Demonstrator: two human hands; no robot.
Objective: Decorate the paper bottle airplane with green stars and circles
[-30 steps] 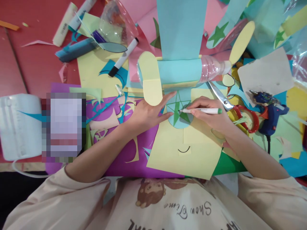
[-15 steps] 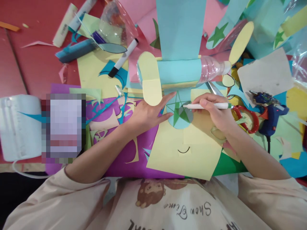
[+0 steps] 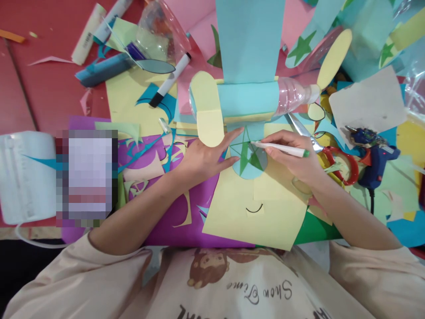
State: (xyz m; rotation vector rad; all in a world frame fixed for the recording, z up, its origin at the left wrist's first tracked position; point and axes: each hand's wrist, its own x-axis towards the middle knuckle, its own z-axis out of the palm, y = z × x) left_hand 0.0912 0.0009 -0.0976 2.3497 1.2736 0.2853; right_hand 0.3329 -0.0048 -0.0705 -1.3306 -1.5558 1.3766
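Note:
A light blue rounded paper strip [image 3: 241, 170] bears a green star outline, its lower parts filled with green. Under it lies a yellow sheet [image 3: 226, 217] with a small black curve drawn on it. My right hand [image 3: 294, 155] is closed around a white marker [image 3: 280, 148] with a green end, its tip at the star. Fingers spread, my left hand [image 3: 209, 161] rests at the strip's left edge and holds nothing. Just above lies a plastic bottle [image 3: 292, 95] wrapped in light blue paper, with a yellow rounded piece [image 3: 209, 124] at its left end.
Red-handled scissors [image 3: 352, 170] and a blue glue gun [image 3: 375, 166] lie at the right. A black-capped marker [image 3: 171, 79], a clear plastic cup [image 3: 159, 31] and paper scraps are at the upper left. At the far left are a white case [image 3: 28, 186] and a blurred-out object.
My right hand has tilted the marker, its back end now lower and further left, with the tip slightly higher and left on the star. More of the scissor blades shows. My left hand stays put.

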